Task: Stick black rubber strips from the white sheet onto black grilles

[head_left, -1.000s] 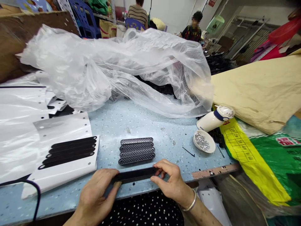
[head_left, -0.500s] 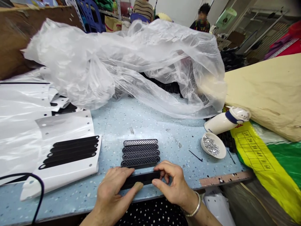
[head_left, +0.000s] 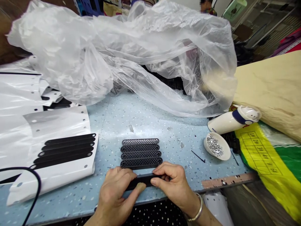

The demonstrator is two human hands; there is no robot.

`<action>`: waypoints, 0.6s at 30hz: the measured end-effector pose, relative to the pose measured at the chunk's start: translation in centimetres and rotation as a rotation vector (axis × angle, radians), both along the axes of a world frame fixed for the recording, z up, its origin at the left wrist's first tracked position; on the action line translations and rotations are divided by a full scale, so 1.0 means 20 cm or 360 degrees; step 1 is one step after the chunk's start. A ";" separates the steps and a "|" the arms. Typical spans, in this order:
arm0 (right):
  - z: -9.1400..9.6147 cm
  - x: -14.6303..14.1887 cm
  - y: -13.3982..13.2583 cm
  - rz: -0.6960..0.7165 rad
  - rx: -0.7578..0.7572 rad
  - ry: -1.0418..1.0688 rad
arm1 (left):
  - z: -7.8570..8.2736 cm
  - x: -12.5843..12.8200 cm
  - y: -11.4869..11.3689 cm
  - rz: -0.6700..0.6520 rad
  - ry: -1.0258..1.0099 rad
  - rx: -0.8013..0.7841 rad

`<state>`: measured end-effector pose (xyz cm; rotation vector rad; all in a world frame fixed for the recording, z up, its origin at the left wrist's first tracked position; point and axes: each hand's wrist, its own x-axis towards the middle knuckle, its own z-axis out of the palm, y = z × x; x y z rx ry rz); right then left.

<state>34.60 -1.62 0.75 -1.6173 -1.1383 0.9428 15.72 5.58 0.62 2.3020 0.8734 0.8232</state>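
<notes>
Near the table's front edge, a black strip (head_left: 148,180) lies between my two hands. My left hand (head_left: 117,188) grips its left end, with the thumb along the near side and the fingers over the far side. At the other end, my right hand (head_left: 171,182) pinches the strip between thumb and fingers; a metal bangle circles that wrist. Just beyond, several black plastic strips with lattice faces (head_left: 141,156) lie stacked in a row, side by side. My fingers cover both ends of the held strip.
Black strips (head_left: 66,149) rest on a white sheet (head_left: 89,168) at left. Clear plastic sheeting (head_left: 141,40) heaps across the back. To the right are a bowl of small metal parts (head_left: 217,147), a white bottle (head_left: 224,121) and a yellow bag (head_left: 256,150). A black cable (head_left: 39,185) curves at lower left.
The camera has tilted down a little. My right hand's fingers have closed further on the strip's right end; my left hand keeps its grip.
</notes>
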 end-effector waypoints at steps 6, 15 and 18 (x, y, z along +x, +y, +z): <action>0.01 0.00 0.00 0.0024 0.0066 -0.0021 | -0.01 -0.01 0.00 -0.0015 0.0006 -0.0033; 0.03 0.00 -0.01 0.0126 0.0230 -0.0343 | -0.02 -0.09 0.01 0.0046 -0.0124 -0.0171; 0.04 0.01 -0.03 0.0192 0.0408 -0.0521 | 0.01 -0.23 0.03 0.0169 -0.0146 -0.0184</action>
